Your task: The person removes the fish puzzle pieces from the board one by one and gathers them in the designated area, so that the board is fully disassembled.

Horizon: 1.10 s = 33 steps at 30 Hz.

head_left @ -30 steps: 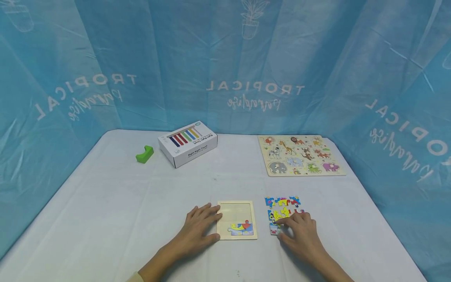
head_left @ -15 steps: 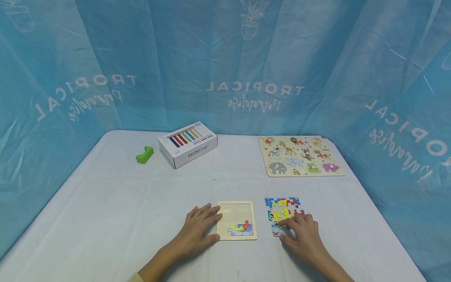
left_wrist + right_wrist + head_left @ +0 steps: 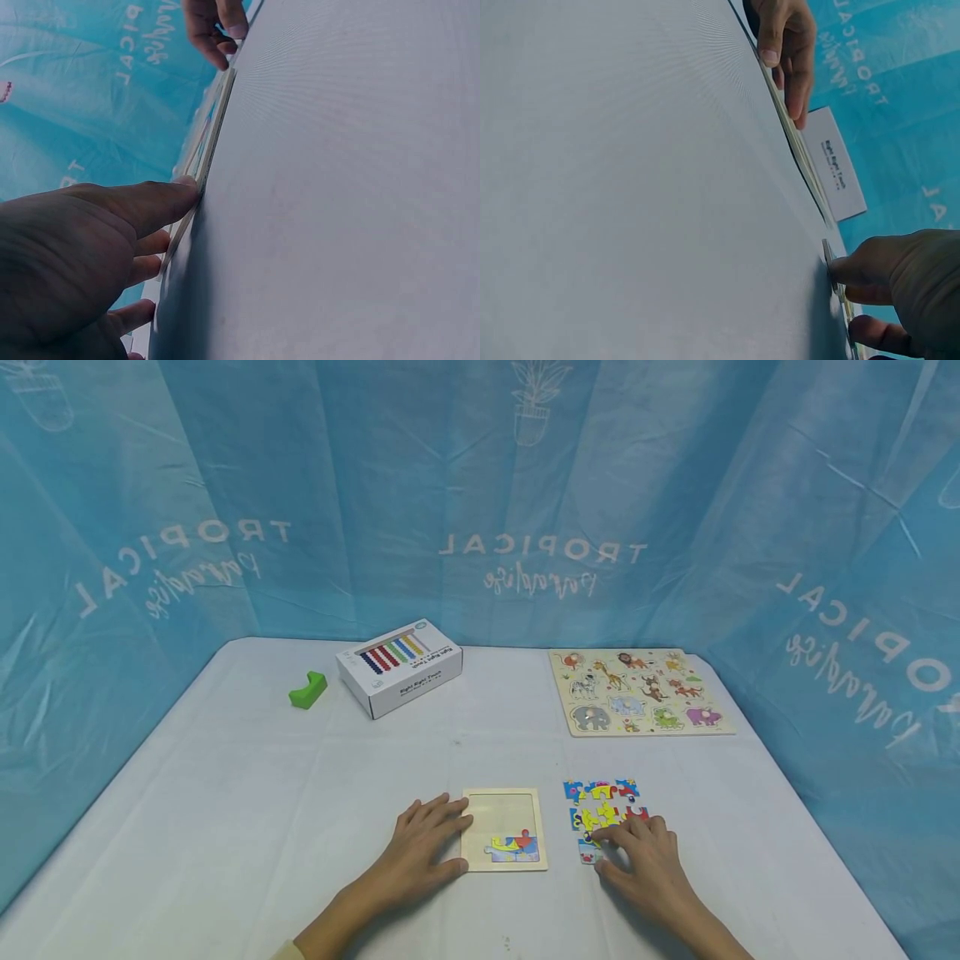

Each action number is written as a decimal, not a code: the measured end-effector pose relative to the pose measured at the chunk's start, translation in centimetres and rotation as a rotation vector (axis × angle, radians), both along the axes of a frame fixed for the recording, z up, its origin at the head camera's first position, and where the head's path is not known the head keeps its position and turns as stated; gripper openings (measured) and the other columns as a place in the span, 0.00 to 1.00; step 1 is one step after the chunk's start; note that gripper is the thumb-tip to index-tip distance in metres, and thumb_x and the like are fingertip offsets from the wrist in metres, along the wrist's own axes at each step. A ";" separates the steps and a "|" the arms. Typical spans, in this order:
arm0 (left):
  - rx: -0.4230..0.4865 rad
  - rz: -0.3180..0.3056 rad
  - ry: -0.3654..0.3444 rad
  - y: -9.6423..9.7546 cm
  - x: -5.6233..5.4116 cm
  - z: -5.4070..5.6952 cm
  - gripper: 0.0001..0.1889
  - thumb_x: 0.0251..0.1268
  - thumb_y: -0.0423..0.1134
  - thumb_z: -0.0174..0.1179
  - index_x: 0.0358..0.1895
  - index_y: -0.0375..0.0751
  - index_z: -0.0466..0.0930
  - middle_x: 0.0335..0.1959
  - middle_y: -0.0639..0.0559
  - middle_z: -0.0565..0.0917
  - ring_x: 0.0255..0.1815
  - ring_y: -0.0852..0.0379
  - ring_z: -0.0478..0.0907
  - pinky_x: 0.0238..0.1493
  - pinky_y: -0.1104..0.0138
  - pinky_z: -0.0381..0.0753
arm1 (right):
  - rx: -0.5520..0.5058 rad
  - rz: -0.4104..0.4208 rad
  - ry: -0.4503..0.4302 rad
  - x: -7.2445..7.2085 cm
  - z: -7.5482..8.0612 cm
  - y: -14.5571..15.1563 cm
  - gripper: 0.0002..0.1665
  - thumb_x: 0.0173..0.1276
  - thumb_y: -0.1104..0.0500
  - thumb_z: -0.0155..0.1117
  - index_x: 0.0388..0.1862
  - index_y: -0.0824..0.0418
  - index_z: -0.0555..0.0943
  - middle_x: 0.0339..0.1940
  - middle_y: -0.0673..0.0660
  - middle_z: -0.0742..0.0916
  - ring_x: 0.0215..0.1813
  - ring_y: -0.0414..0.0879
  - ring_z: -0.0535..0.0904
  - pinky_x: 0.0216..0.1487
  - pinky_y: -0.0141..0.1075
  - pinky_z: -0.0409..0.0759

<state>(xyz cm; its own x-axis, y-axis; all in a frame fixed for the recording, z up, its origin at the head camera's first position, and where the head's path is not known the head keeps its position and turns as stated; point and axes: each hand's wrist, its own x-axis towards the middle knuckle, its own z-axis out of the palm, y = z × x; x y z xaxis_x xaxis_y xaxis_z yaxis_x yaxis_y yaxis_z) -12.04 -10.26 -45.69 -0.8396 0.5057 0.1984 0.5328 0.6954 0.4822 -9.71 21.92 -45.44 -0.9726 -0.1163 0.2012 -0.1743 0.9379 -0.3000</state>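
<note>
A square wooden puzzle tray [image 3: 467, 831] lies on the table in the head view, with a few joined jigsaw pieces [image 3: 515, 847] in its lower right corner. My left hand [image 3: 423, 847] rests at the tray's left edge, fingers spread and thumb against the rim. Right of the tray lies a group of loose jigsaw pieces [image 3: 597, 790], mostly yellow, blue and red. My right hand [image 3: 645, 860] is at their near side; thumb and index finger pinch a light blue puzzle piece [image 3: 587, 852] with a red figure. In the right wrist view the thumb touches a thin piece's edge [image 3: 827, 259].
A wooden animal puzzle board [image 3: 641, 693] lies at the back right. At the back stands a white box [image 3: 408, 681] with a printed bead picture, and left of it a green curved block [image 3: 307, 690]. A blue curtain [image 3: 480, 493] encloses the white table.
My right hand has shifted slightly right and toward me, and the light blue puzzle piece has slid with it, slightly away from its neighbours. The left hand and the tray stay in place.
</note>
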 end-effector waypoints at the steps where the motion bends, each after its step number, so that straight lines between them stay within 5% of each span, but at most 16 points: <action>1: -0.001 0.000 0.001 0.0 0.0 0.0 0.27 0.55 0.44 0.64 0.60 0.42 0.75 0.67 0.47 0.70 0.71 0.41 0.60 0.67 0.39 0.53 | -0.006 0.004 0.010 0.0 0.0 0.0 0.18 0.45 0.55 0.75 0.39 0.46 0.84 0.32 0.44 0.77 0.40 0.44 0.63 0.41 0.39 0.58; 16: -0.002 0.004 0.001 0.0 0.1 0.0 0.27 0.55 0.44 0.64 0.60 0.42 0.74 0.67 0.48 0.70 0.72 0.42 0.60 0.68 0.39 0.53 | -0.106 0.174 0.191 -0.5 -0.4 -3.1 0.20 0.39 0.57 0.78 0.36 0.48 0.84 0.29 0.43 0.76 0.40 0.37 0.61 0.43 0.37 0.61; 33: 0.001 -0.001 -0.024 -0.1 0.0 0.0 0.27 0.57 0.45 0.63 0.61 0.43 0.74 0.68 0.48 0.69 0.73 0.41 0.58 0.68 0.39 0.51 | -0.103 0.274 0.115 -0.9 -0.1 -7.8 0.18 0.46 0.51 0.76 0.38 0.46 0.83 0.33 0.44 0.77 0.41 0.36 0.60 0.46 0.37 0.61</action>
